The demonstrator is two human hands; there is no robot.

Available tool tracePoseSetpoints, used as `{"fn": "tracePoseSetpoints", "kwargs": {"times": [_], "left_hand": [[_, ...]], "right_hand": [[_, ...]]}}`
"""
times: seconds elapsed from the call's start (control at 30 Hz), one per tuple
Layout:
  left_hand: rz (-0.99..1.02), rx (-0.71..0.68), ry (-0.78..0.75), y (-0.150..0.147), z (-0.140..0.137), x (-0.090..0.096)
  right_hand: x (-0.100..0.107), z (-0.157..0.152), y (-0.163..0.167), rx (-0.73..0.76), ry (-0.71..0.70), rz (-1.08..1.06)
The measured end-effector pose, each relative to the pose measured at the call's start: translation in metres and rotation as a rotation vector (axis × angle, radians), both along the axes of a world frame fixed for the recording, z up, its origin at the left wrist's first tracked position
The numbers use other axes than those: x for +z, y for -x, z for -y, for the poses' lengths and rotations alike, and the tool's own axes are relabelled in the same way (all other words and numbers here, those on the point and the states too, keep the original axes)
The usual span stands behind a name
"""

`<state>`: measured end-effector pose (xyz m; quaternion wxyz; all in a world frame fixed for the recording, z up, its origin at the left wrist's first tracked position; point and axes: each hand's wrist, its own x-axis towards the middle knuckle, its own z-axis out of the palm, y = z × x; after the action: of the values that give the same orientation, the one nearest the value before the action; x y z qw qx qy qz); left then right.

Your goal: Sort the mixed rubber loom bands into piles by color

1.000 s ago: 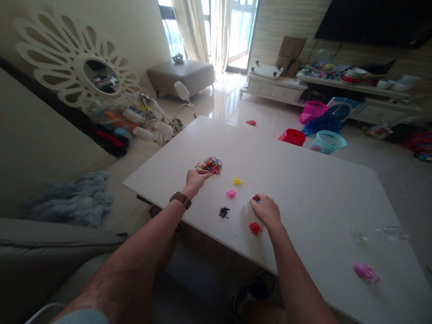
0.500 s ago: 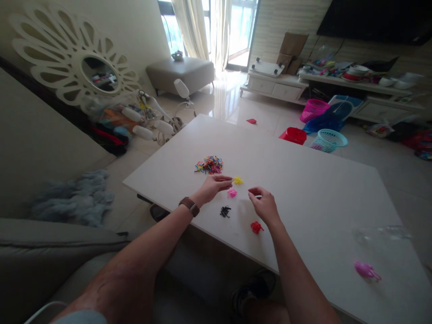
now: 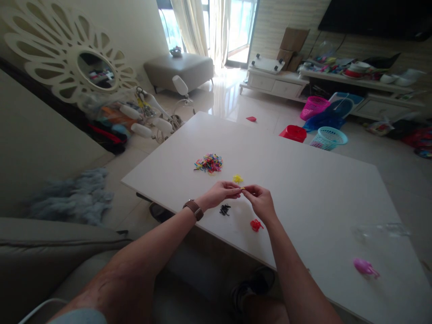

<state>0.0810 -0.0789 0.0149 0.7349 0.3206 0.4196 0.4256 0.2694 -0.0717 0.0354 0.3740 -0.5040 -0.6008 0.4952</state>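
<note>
My left hand (image 3: 220, 194) and my right hand (image 3: 262, 202) meet fingertip to fingertip above the white table (image 3: 303, 193). Pinched between them is a small yellow band (image 3: 242, 189), probably a rubber band. Just behind my fingers is a little yellow pile of bands (image 3: 238, 178). A larger mixed-colour heap of bands (image 3: 209, 163) sits farther back on the left. Nearer to me are a black pile of bands (image 3: 224, 209) and a red pile of bands (image 3: 256, 225). My left hand covers the spot where the pink pile lies.
Toward the table's right end lie a pink toy-like object (image 3: 365, 267) and a clear plastic item (image 3: 381, 231). Beyond the far edge, a red bin (image 3: 293, 133) and a light blue basket (image 3: 328, 137) stand on the floor. A white lamp (image 3: 162, 125) is past the left corner.
My left hand has come away from the yellow pile, moving right and toward me. My right hand has shifted slightly left, and both now pinch the small yellow band together.
</note>
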Motion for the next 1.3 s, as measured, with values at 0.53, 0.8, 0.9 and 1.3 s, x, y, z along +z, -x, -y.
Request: {"fn": "tracePoseSetpoints", "kwargs": {"times": [0.53,0.8,0.9,1.3], "left_hand": [[-0.057,-0.082,-0.063,0.0016,0.0017,0.0021],[-0.078,-0.091,-0.079,0.0015,0.0017,0.0042],[-0.106,-0.089,-0.084,0.0016,0.001,0.0039],[-0.174,-0.119,-0.102,0.0016,0.0013,0.0018]], "right_hand": [[-0.0035,0.0021,0.0002,0.047,-0.026,-0.032],[-0.005,0.0016,-0.0004,0.018,0.033,0.004],[-0.0046,0.0016,-0.0006,0.003,0.029,0.049],[-0.0064,0.0003,-0.0006,0.006,0.007,0.059]]}}
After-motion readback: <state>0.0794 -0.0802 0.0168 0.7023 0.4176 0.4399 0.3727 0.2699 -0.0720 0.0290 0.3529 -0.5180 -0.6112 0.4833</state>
